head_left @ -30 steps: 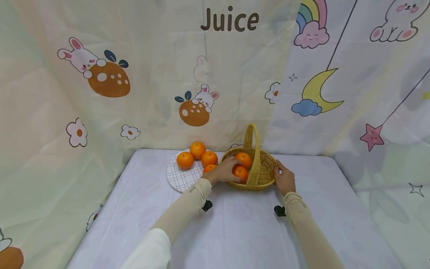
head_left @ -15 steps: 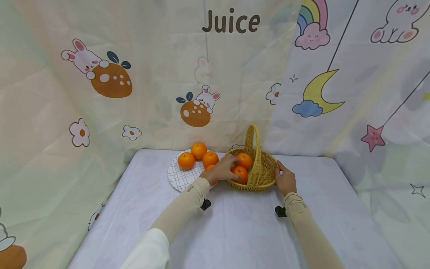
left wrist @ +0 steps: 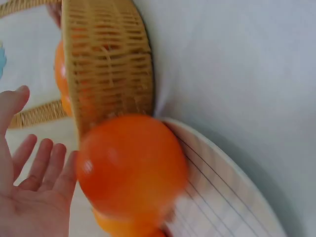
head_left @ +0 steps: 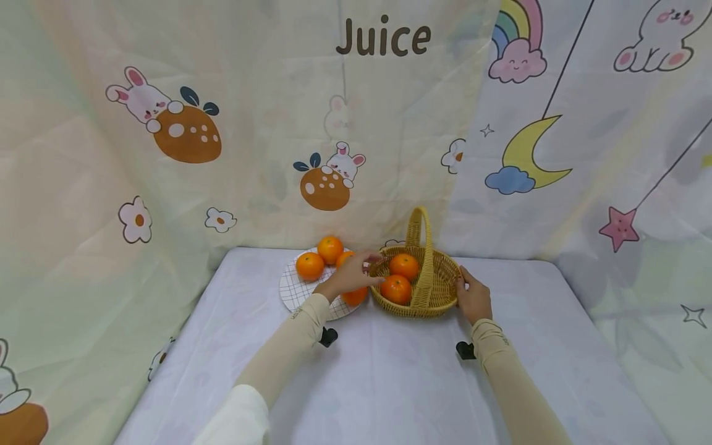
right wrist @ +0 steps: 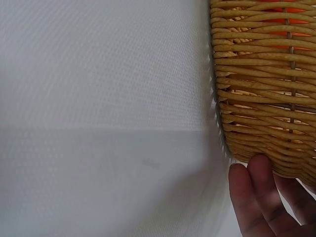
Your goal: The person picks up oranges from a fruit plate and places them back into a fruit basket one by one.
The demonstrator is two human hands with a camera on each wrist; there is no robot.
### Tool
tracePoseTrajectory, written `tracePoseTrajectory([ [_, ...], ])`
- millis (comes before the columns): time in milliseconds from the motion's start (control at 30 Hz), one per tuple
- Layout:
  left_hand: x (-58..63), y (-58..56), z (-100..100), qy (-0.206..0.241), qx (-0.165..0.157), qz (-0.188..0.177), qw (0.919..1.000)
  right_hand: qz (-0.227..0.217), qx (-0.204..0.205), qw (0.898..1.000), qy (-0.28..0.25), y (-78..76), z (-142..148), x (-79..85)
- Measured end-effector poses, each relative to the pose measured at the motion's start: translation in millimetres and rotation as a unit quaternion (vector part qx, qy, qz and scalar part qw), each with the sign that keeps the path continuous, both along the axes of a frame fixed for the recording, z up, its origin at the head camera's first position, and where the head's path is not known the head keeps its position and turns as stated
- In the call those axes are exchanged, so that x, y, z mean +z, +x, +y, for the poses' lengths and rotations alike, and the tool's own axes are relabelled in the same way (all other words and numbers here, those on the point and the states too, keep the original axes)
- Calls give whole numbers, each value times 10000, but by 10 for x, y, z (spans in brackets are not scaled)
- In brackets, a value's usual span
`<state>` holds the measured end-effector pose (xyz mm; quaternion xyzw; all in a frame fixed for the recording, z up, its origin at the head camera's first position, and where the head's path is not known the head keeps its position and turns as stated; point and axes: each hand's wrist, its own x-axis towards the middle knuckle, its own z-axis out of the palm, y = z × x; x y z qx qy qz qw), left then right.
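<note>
My left hand [head_left: 349,276] is over the right part of the plate, fingers spread and holding nothing; in the left wrist view its palm and loose fingers [left wrist: 42,163] show beside an orange [left wrist: 131,165]. Several oranges [head_left: 309,266] lie on the round white plate [head_left: 295,293] with a grid pattern, some partly covered by the hand. Two more oranges [head_left: 396,289] sit in the left half of the wicker basket [head_left: 442,281]. At the basket's right end, my right hand [head_left: 474,298] grips the rim, its fingers [right wrist: 261,182] against the outer weave.
The basket's tall handle [head_left: 425,247] arches across its middle. A white cloth covers the table [head_left: 400,383], and a printed curtain [head_left: 261,123] hangs right behind the plate and basket.
My left hand has let go of an orange inside the basket and drawn back left, out over the plate. The right hand stays at the basket's rim.
</note>
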<state>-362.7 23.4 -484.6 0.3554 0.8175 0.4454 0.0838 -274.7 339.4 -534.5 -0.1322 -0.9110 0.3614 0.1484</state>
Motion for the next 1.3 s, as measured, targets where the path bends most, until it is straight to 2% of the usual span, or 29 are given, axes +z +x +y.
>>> tracePoseTrajectory([
  [133, -57, -25, -157, 105, 356, -81, 9993, 94, -30, 9999, 18, 0, 6, 0],
  [233, -101, -16, -242, 93, 488, -212, 9985, 124, -62, 9999, -13, 6, 17, -10],
  [433, -226, -23, -321, 18, 552, -191, 9983, 75, -43, 10000, -18, 13, 15, -19],
  [733, -327, -8, -383, 176, 544, -254, 9980, 153, -82, 9998, 99, 16, 5, -27],
  [933, -466, 14, -398, 147, 632, -194, 9977, 207, -78, 9997, 76, 3, 0, -26],
  [1033, -550, 59, -412, 64, 742, -371, 9965, 142, -54, 9999, 39, -1, -8, -28],
  [1100, -607, 90, -421, 101, 786, -614, 9950, 103, -62, 9999, 12, 0, -8, -38],
  [1200, -665, 123, -429, 313, 826, -924, 9918, 100, -67, 9999, -15, -2, -5, -46],
  [1300, -689, 135, -434, 531, 846, -1016, 9898, 100, -79, 9999, -49, -9, 1, -53],
])
